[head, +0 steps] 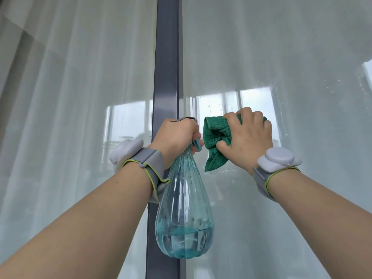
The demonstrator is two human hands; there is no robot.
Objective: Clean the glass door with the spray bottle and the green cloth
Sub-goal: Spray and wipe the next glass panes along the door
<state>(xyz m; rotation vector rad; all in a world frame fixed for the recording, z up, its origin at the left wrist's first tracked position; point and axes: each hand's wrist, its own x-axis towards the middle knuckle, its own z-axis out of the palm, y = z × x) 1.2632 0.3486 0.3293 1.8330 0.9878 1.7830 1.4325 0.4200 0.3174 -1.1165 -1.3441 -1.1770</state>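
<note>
- Two bare forearms reach up from 7 and 5 o'clock toward a glass door (281,57), each wrist wearing a grey strap with a pale rounded device on it
- Left hand (177,137) sits just left of centre, its fingers curled round the neck of a spray bottle (185,208); the trigger head is mostly hidden behind the knuckles
- Spray bottle hangs down from that grip toward 6 o'clock, a ribbed, clear teardrop shape tinted blue-green, with liquid pooled only in its lowest part
- Right hand (247,135) lies just right of centre, palm toward the pane, fingers bent over a bunched green cloth (215,137) and pressing it against the glass; the thumb pins the cloth's lower fold
- Green cloth sticks out of the hand toward 9 o'clock, and one corner dangles toward 7 o'clock, close beside the bottle's neck but whether they touch cannot be told
- Dark grey frame post (167,57) runs from 12 to 6 o'clock behind the left hand and bottle
- White sheer curtain (70,77) hangs behind the pane at 9 to 11 o'clock
- Small droplets and streaks speckle the glass toward 2 o'clock
</note>
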